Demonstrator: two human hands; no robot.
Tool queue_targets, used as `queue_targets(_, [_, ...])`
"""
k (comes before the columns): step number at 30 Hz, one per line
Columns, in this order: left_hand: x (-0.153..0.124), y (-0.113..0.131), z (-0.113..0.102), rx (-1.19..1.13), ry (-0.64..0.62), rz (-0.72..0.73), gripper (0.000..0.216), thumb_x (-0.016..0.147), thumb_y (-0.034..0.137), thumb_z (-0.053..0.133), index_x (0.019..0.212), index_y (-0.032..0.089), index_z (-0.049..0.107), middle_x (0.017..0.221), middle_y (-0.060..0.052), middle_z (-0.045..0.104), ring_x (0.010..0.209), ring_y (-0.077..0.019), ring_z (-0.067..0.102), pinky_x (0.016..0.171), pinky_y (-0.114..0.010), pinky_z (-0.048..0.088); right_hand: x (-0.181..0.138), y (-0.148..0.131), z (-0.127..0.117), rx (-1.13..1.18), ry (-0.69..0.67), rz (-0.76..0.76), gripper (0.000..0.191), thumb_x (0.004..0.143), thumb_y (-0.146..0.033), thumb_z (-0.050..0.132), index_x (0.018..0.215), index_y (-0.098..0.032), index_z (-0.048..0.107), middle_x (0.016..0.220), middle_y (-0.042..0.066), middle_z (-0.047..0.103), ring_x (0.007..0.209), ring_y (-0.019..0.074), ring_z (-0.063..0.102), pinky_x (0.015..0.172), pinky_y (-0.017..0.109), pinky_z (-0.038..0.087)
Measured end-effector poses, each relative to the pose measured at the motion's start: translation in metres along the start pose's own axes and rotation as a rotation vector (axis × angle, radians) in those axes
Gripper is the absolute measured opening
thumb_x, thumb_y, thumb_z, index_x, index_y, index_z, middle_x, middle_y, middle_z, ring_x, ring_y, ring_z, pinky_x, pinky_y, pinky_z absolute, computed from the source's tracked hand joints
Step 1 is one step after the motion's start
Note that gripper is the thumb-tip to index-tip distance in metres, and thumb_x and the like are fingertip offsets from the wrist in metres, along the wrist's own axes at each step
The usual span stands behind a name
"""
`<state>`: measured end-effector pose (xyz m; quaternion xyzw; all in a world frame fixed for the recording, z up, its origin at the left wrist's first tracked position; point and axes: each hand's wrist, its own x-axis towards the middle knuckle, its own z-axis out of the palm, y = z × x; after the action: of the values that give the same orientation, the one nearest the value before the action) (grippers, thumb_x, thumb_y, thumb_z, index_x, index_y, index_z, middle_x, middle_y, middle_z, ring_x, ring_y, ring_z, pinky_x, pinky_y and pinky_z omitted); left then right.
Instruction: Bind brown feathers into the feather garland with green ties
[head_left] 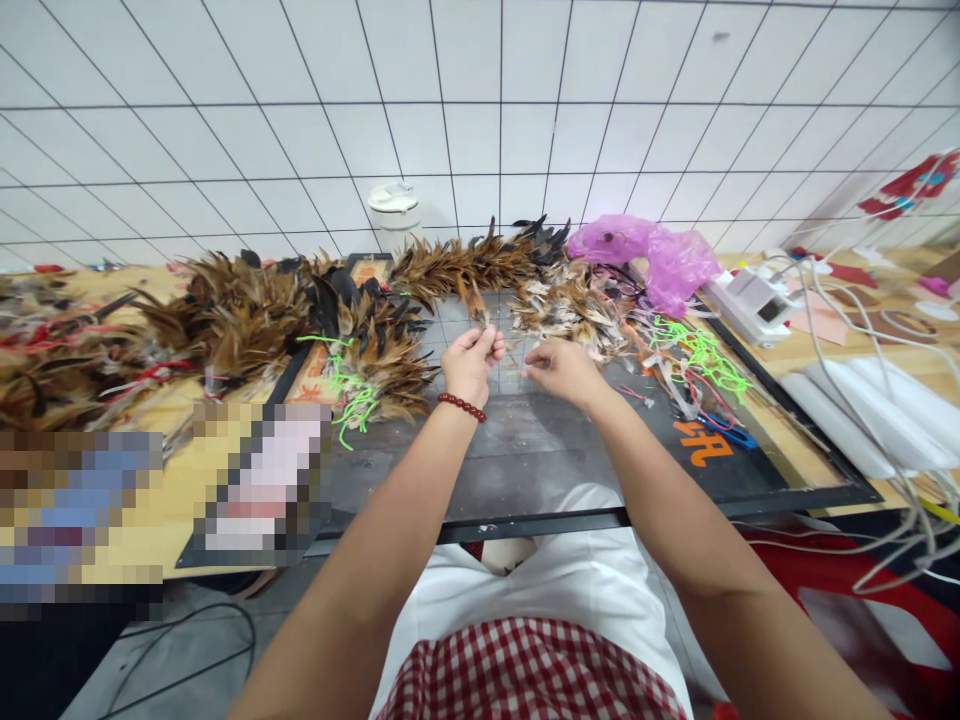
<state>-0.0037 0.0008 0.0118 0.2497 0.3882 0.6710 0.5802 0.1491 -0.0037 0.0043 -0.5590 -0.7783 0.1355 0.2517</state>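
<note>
My left hand (pixel 471 362), with a red bead bracelet at the wrist, is closed in a pinch on a small brown feather (pixel 475 303) that stands up from its fingertips. My right hand (pixel 559 368) is beside it over the dark cutting mat (pixel 540 460), fingers curled together on something too small to make out. Both hands hover above the mat, just in front of a pile of brown and black feathers (pixel 375 350) and a paler feather heap (pixel 570 305).
Neon green strings (pixel 701 355) lie right of the hands, with more at the left (pixel 349 395). A pink plastic bag (pixel 660 255), a white device (pixel 754 300) with cables, a white lidded cup (pixel 394 208) and more feathers (pixel 75 350) sit along the tiled wall.
</note>
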Motion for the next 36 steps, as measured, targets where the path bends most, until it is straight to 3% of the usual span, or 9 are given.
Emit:
queue_targets(4, [-0.001,-0.001,-0.002,0.013,-0.009,-0.023,0.015,0.065,0.017,0.074,0.071,0.01,0.061,0.066,-0.003,0.064,0.054,-0.0058,0.057,0.058,-0.02,0.047,-0.001,-0.004,-0.001,-0.11,-0.096,0.004,0.008,0.075,-0.021,0.063,0.077,-0.019,0.069,0.08,0.005,0.066,0.073,0.0155,0.058,0.067,0.025,0.039])
queue_targets(8, [-0.004,-0.003,-0.003,0.121,-0.045,-0.04,0.016,0.067,0.02,0.072,0.071,0.009,0.062,0.069,-0.005,0.066,0.06,-0.0089,0.061,0.059,-0.022,0.049,0.0,-0.004,-0.007,-0.129,0.019,-0.058,0.011,0.079,-0.017,0.053,0.083,-0.017,0.064,0.087,0.006,0.063,0.079,0.017,0.056,0.068,0.026,0.036])
queue_targets(12, [-0.004,-0.007,-0.001,0.278,-0.06,-0.002,0.014,0.067,0.021,0.071,0.069,0.01,0.062,0.075,-0.006,0.068,0.064,-0.0115,0.063,0.059,-0.024,0.051,-0.003,-0.008,-0.015,-0.29,0.129,-0.141,0.011,0.083,-0.02,0.049,0.086,-0.018,0.059,0.091,0.008,0.063,0.087,0.0208,0.054,0.072,0.03,0.03])
queue_targets(18, [-0.001,-0.016,-0.002,0.554,-0.128,0.05,0.005,0.067,0.018,0.067,0.067,0.013,0.065,0.057,-0.001,0.062,0.057,-0.0127,0.062,0.053,-0.023,0.049,-0.008,-0.017,-0.015,-0.408,0.142,-0.185,0.013,0.086,-0.024,0.046,0.088,-0.018,0.058,0.09,0.008,0.064,0.086,0.0217,0.053,0.072,0.032,0.025])
queue_targets(25, [0.003,-0.026,-0.011,0.847,-0.248,0.122,0.006,0.069,0.017,0.063,0.064,0.016,0.067,0.054,0.001,0.06,0.048,-0.0091,0.054,0.05,-0.021,0.044,-0.006,-0.014,-0.018,-0.357,0.166,-0.228,0.016,0.088,-0.024,0.044,0.091,-0.019,0.059,0.089,0.007,0.065,0.087,0.0206,0.054,0.076,0.033,0.026])
queue_targets(27, [0.003,-0.024,-0.01,0.8,-0.219,0.102,0.007,0.071,0.018,0.062,0.064,0.015,0.064,0.054,0.001,0.058,0.047,-0.0087,0.052,0.049,-0.021,0.043,-0.004,-0.006,-0.024,-0.314,0.229,-0.183,0.02,0.089,-0.023,0.042,0.095,-0.019,0.06,0.093,0.007,0.066,0.09,0.0204,0.055,0.078,0.033,0.028])
queue_targets(30, [0.001,-0.016,-0.007,0.546,-0.127,0.026,0.012,0.074,0.021,0.061,0.066,0.014,0.058,0.055,0.001,0.058,0.045,-0.0074,0.051,0.047,-0.02,0.042,-0.001,0.009,-0.031,-0.28,0.304,-0.04,0.023,0.088,-0.021,0.042,0.098,-0.018,0.063,0.097,0.008,0.065,0.092,0.0212,0.055,0.076,0.032,0.032])
queue_targets(33, [-0.001,-0.007,-0.003,0.308,-0.072,-0.011,0.016,0.073,0.024,0.066,0.069,0.013,0.055,0.059,0.0,0.06,0.046,-0.006,0.052,0.048,-0.019,0.042,0.0,0.02,-0.031,-0.324,0.221,0.006,0.025,0.086,-0.019,0.044,0.096,-0.02,0.067,0.094,0.009,0.064,0.092,0.0226,0.054,0.075,0.032,0.034])
queue_targets(36, [-0.002,-0.002,-0.002,0.186,-0.016,-0.019,0.019,0.071,0.024,0.069,0.071,0.013,0.053,0.06,0.0,0.06,0.049,-0.0055,0.054,0.05,-0.018,0.042,-0.001,0.021,-0.023,-0.37,0.077,-0.055,0.026,0.085,-0.019,0.048,0.1,-0.021,0.068,0.096,0.01,0.063,0.094,0.0228,0.052,0.077,0.033,0.033])
